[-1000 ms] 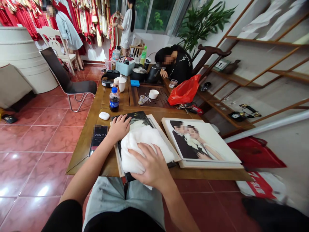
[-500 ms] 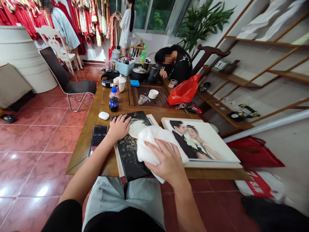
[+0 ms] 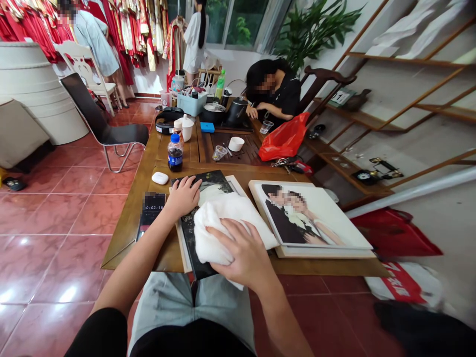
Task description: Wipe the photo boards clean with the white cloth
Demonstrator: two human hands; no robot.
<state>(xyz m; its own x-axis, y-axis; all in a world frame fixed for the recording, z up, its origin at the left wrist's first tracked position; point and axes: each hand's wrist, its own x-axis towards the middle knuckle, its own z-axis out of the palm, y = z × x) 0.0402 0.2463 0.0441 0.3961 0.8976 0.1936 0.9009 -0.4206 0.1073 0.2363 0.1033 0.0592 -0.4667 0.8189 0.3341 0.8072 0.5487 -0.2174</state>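
A dark framed photo (image 3: 203, 198) lies flat on the wooden table (image 3: 126, 218) in front of me. My left hand (image 3: 183, 197) rests palm-down on its upper left corner, fingers spread. My right hand (image 3: 243, 255) presses a bunched white cloth (image 3: 226, 223) onto the photo's glossy face. Just to the right lies a second, lighter framed portrait (image 3: 312, 218), touching neither hand.
A phone showing a timer (image 3: 151, 210), a white earbud case (image 3: 160, 178) and a cola bottle (image 3: 175, 153) sit left of the frame. A tea tray with cups (image 3: 235, 144) and a red bag (image 3: 284, 139) lie beyond. A person sits at the far end; a black chair (image 3: 107, 129) stands left.
My right hand swept the cloth to the right across the photo, then back to the left toward its middle. My left hand stayed put. The seated person has raised their head.
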